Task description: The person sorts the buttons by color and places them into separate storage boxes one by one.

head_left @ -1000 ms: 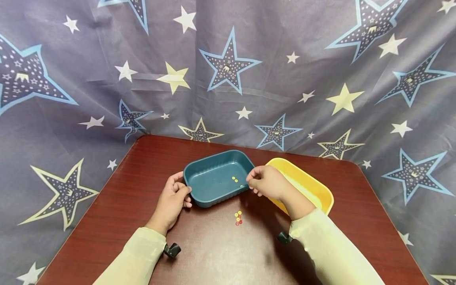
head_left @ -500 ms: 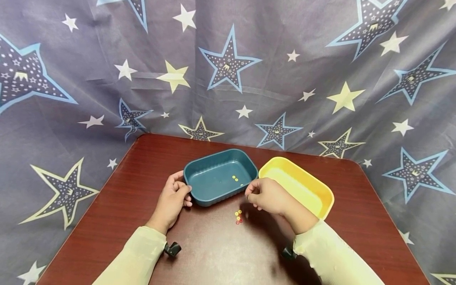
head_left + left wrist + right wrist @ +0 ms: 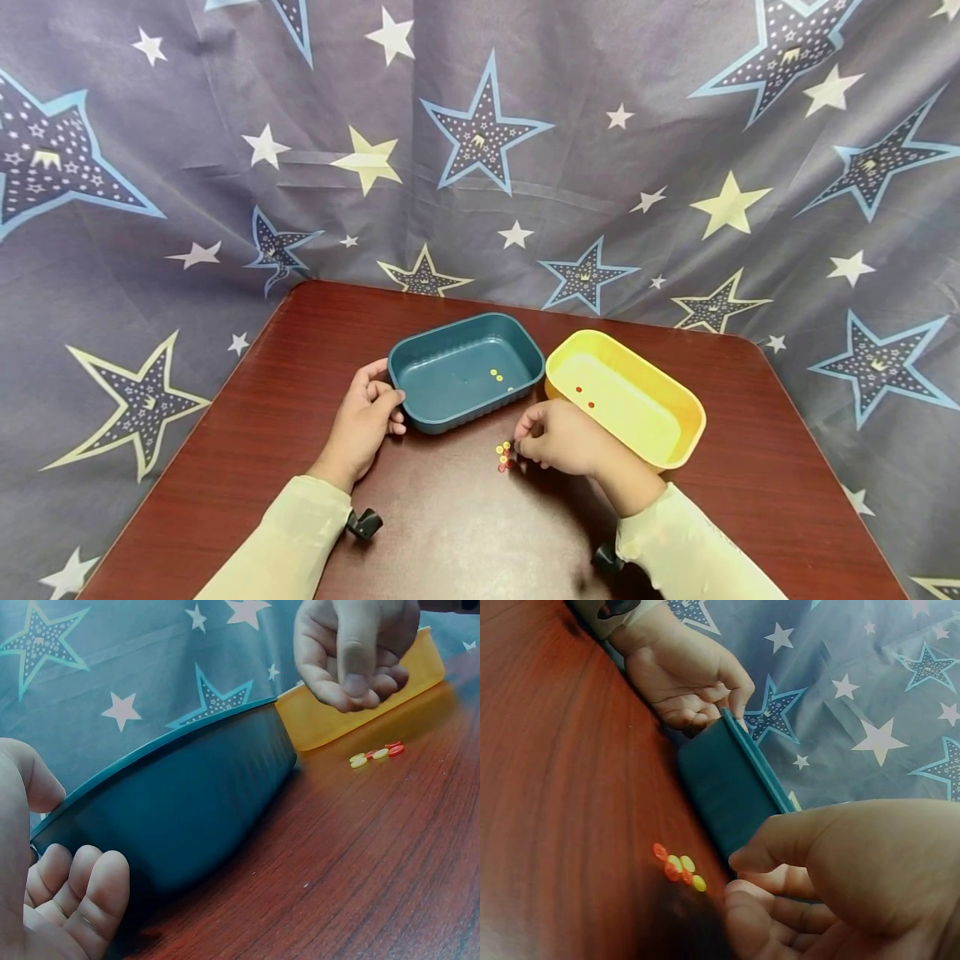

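Note:
My left hand (image 3: 363, 427) holds the left end of a teal plastic box (image 3: 450, 423), thumb over the rim and fingers curled against the outer wall. Several small yellow button-like discs (image 3: 498, 378) lie inside that box. Just in front of it, a small cluster of red and yellow button-like discs (image 3: 673, 867) rests on the table. My right hand (image 3: 561, 437) is low beside this cluster, its fingers loosely bent and nothing visible between thumb and fingertips. Behind the right hand stands a yellow plastic box (image 3: 678, 400) with red discs (image 3: 591, 405) on its floor.
The brown wooden table (image 3: 442, 533) has rounded back corners, and a grey star-patterned curtain (image 3: 480, 217) hangs behind it. Both boxes stand close together toward the back. A black wrist device (image 3: 364, 524) sticks out from the left cuff.
My right hand has moved from the teal box's right end down toward the disc cluster, uncovering red discs in the yellow box. The left hand has stayed on the teal box.

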Demonstrator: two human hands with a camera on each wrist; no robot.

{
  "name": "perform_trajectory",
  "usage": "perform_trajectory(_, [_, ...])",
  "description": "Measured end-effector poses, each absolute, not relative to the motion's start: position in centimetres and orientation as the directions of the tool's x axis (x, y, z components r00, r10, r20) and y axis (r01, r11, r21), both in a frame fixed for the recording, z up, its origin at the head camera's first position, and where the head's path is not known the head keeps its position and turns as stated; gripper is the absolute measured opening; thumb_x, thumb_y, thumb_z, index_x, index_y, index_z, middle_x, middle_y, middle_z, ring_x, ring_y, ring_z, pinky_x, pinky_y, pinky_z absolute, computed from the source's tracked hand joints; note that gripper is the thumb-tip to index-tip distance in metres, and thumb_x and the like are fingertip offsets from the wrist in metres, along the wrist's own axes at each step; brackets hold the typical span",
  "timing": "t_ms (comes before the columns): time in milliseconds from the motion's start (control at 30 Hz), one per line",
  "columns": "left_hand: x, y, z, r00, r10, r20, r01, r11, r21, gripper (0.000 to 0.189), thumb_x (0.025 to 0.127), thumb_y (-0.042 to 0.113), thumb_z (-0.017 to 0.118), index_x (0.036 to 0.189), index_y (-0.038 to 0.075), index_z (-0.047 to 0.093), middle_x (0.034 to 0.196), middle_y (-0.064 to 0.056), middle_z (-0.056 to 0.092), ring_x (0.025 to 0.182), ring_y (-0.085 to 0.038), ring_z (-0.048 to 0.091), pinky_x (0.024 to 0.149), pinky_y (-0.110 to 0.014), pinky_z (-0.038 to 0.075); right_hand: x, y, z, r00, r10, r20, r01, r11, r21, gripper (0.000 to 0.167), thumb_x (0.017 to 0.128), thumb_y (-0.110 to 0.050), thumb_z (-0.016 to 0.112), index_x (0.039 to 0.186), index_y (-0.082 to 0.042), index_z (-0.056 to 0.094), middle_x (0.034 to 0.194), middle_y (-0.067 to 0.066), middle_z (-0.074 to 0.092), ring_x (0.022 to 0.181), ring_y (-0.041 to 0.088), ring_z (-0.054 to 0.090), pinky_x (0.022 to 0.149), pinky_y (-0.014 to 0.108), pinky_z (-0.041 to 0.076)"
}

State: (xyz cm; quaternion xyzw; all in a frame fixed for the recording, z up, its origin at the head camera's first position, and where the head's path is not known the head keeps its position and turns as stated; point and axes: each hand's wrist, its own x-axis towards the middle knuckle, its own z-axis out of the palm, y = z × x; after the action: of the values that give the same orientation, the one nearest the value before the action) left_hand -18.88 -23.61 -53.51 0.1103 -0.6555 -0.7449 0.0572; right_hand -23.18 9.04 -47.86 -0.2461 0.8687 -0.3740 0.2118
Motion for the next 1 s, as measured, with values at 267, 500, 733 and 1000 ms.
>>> perform_trajectory(267, [-18.9, -23.6, -53.5, -0.969, -0.229, -0.089, -0.059, -0.131, 0.99, 0.063, 0.106, 0.001, 0.064, 0.163, 0.011, 0.041, 0.093, -0.002, 0.057, 0.071, -0.015, 0.06, 0.058, -0.025, 0.062, -22.5, 8.9, -48.9, -0.787, -0.584, -0.197, -0.279, 0.622, -0.732, 0.009, 0.09, -0.007, 0.082, 0.086, -0.012, 0.076, 0.069, -0.005, 0.071, 0.054, 0.011, 0.061, 0.053, 0.028, 0.057])
perform_trajectory(500, [-18.9, -23.7, -53.6, -0.969, -0.229, -0.089, -0.061, -0.128, 0.99, 0.062, 0.106, 0.001, 0.064, 0.163, 0.012, 0.042, 0.093, -0.003, 0.057, 0.071, -0.016, 0.06, 0.058, -0.025, 0.062, -22.2, 8.6, -49.5, -0.793, -0.582, -0.179, -0.301, 0.631, -0.715, 0.015, 0.087, -0.012, 0.09, 0.084, -0.015, 0.075, 0.07, -0.007, 0.072, 0.056, 0.009, 0.061, 0.052, 0.027, 0.055])
perform_trajectory(733, [-18.9, -23.6, -53.5, -0.97, -0.228, -0.084, -0.056, -0.124, 0.991, 0.062, 0.106, 0.001, 0.064, 0.163, 0.012, 0.042, 0.093, -0.002, 0.056, 0.071, -0.015, 0.06, 0.058, -0.025, 0.062, -22.1, 8.5, -50.1, -0.817, -0.562, -0.133, -0.346, 0.661, -0.666, 0.017, 0.085, -0.018, 0.093, 0.082, -0.021, 0.077, 0.071, -0.015, 0.07, 0.066, 0.004, 0.058, 0.061, 0.022, 0.048])
perform_trajectory(1000, [-18.7, -23.5, -53.4, -0.969, -0.229, -0.089, -0.062, -0.123, 0.99, 0.062, 0.106, 0.0, 0.063, 0.163, 0.012, 0.042, 0.092, -0.002, 0.056, 0.071, -0.015, 0.06, 0.058, -0.025, 0.061, -21.6, 8.4, -50.4, -0.832, -0.545, -0.103, -0.361, 0.673, -0.646, 0.016, 0.084, -0.017, 0.091, 0.08, -0.025, 0.077, 0.071, -0.018, 0.07, 0.068, 0.002, 0.058, 0.064, 0.021, 0.047])
